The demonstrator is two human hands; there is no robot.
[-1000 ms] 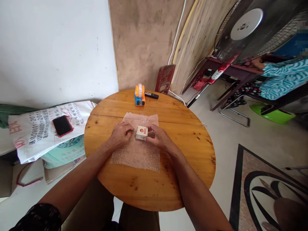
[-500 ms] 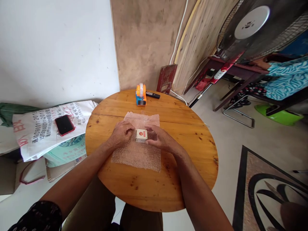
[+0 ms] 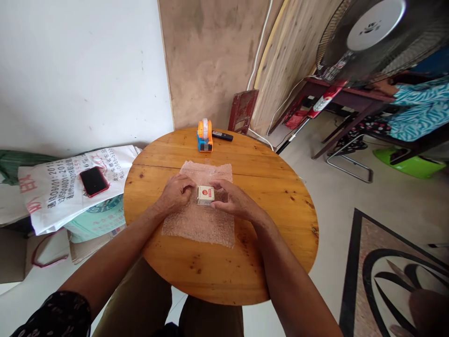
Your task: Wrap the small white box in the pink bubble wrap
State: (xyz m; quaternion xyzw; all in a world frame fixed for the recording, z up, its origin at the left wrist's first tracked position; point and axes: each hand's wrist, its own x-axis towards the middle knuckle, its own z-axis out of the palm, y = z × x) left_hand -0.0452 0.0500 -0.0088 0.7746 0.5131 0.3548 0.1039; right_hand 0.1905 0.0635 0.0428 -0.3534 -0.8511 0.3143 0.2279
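Note:
A small white box with a red round mark (image 3: 205,195) sits on a sheet of bubble wrap (image 3: 199,220) spread on the round wooden table (image 3: 280,220). My left hand (image 3: 174,193) rests curled on the wrap, its fingertips against the box's left side. My right hand (image 3: 234,202) curls round the box's right side and grips it. Both hands hold the box between them, near the sheet's middle.
An orange and blue tape dispenser (image 3: 204,135) and a black remote-like stick (image 3: 222,136) lie at the table's far edge. A printed white sack (image 3: 59,187) with a red-cased phone (image 3: 93,181) lies to the left. A standing fan (image 3: 372,37), a dark desk and a person in a teal patterned garment (image 3: 417,112) are at the right.
The box was tilted in my right hand's fingers a second ago; now it sits flat on the wrap, a little further left, with both hands closed against its sides.

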